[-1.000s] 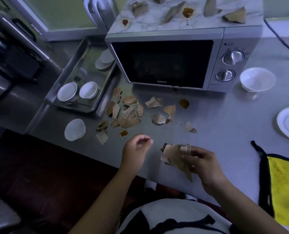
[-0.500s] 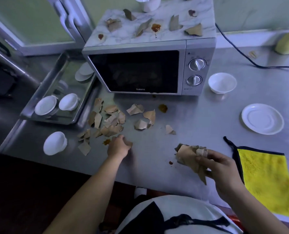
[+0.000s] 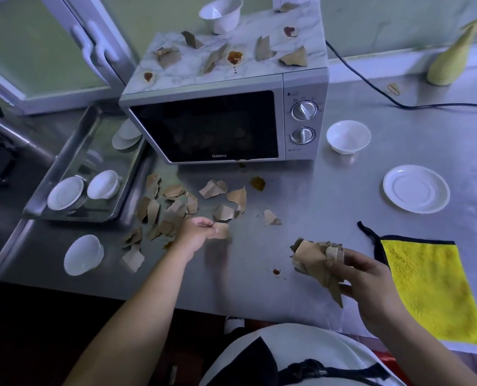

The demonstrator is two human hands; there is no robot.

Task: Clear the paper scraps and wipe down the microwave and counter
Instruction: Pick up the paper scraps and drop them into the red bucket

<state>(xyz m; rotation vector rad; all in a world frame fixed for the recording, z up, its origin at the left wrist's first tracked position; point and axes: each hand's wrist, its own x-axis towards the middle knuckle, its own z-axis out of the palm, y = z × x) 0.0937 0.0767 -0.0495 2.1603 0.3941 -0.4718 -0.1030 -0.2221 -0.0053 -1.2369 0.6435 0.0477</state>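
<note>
The right hand (image 3: 371, 282) is closed round a wad of gathered scraps (image 3: 318, 260), well out in front of the microwave (image 3: 223, 118) and to the right of its dial panel. From where I stand it looks like a collecting hand, holding the wad over the counter (image 3: 329, 207) so that the other hand can bring pieces to it. The left hand (image 3: 201, 232) is low over the counter in front of the microwave door, with its fingers curled in toward the thumb. It is blurred, so I cannot tell whether a piece is pinched there.

The loose scraps (image 3: 173, 207) lie in front of the microwave's left front corner. The nearest touch or lie just beside the left hand on its far side, and a few more sit between that hand and the door. More torn paper (image 3: 262, 48) and brown stains sit on top of the microwave, out of either hand's reach. The yellow cloth (image 3: 432, 288) lies flat, in front of the microwave and well to its right, probably waiting for the wiping.
</note>
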